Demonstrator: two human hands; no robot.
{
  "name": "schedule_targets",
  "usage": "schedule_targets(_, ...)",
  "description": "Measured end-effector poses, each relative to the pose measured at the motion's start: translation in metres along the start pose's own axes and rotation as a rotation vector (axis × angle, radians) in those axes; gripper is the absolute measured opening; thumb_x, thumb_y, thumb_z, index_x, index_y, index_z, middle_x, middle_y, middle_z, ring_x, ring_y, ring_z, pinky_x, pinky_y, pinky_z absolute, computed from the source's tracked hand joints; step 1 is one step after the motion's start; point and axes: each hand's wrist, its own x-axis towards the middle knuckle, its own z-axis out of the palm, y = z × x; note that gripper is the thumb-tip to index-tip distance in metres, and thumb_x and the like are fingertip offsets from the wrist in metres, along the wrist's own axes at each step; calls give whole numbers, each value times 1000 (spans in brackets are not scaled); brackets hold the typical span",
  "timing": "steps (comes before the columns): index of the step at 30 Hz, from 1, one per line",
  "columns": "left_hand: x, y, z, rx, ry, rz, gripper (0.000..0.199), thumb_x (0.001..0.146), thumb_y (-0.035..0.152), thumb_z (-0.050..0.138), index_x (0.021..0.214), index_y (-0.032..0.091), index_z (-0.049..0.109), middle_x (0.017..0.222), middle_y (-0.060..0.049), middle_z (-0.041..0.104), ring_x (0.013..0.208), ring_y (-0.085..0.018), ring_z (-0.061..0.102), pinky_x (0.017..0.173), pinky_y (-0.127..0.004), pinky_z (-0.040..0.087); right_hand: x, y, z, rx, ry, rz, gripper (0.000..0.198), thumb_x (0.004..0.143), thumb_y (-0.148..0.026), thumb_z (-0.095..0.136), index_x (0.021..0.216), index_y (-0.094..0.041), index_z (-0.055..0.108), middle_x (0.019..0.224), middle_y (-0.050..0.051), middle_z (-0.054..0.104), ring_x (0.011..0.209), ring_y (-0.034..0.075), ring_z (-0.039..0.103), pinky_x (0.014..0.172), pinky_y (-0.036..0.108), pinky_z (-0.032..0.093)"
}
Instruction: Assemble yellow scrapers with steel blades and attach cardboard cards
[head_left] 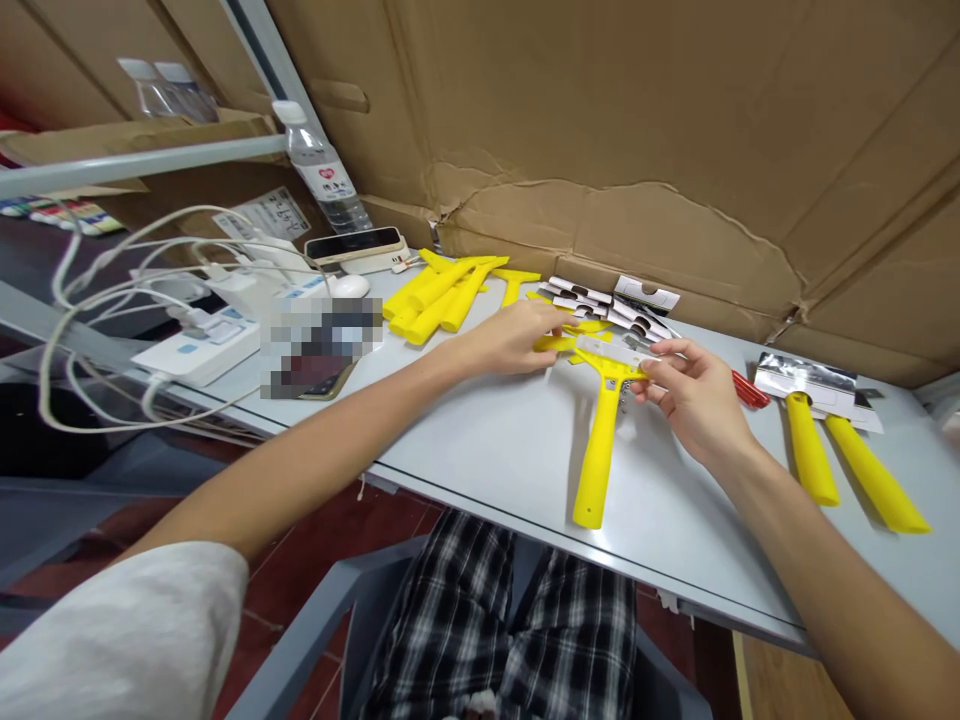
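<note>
A yellow T-shaped scraper (598,455) lies on the table with its handle toward me. Across its wide head sits a pale, translucent strip (611,350). My right hand (694,395) is closed at the right end of this head, thumb and fingers gripping the strip and the scraper's edge. On the other side, my left hand (521,335) has its fingers curled around a yellow plastic part (555,343), which looks like another scraper; the fingers partly hide it. Small metal screws (626,395) lie beside the scraper's neck, close to my right fingers.
Several yellow scrapers (450,295) are heaped at the back left. Folded white card sleeves (581,298) lie behind my hands, a red tool (750,390) right of them. Two sleeved scrapers (814,450) rest far right. A power strip (199,345), cables and a bottle (322,170) stand left.
</note>
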Motion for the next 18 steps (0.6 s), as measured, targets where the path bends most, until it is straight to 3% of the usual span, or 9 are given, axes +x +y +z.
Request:
schedule_targets(4,4,0,-9,-108,164,-96,50,82,24,73,131,18,67,111,-10,76,102,-24,70,95,-40,52,0,-1,1,-7,-1,8,59,59,-35,88,104,-16,56,75,-1,59,65,16,65,62,29,55)
schedule_targets(9,10,7,-23,-766,390,-417,52,75,26,80,124,21,64,103,-6,74,98,-20,72,85,-34,57,-1,-2,2,-6,7,21,61,58,-36,89,105,-16,55,77,-1,59,65,16,66,63,30,56)
schedule_targets(13,12,13,-27,-1242,342,-580,57,76,22,77,129,25,57,102,-3,72,96,-20,72,83,-38,60,-2,-1,2,-15,2,25,63,59,-39,90,105,-16,55,77,-1,59,66,15,65,63,30,56)
schedule_targets(18,12,18,-21,-1326,328,-675,62,69,7,77,125,24,57,83,4,62,77,-14,67,77,-36,62,-3,-3,2,-25,5,21,64,58,-41,90,105,-16,55,79,-1,59,66,15,66,63,31,57)
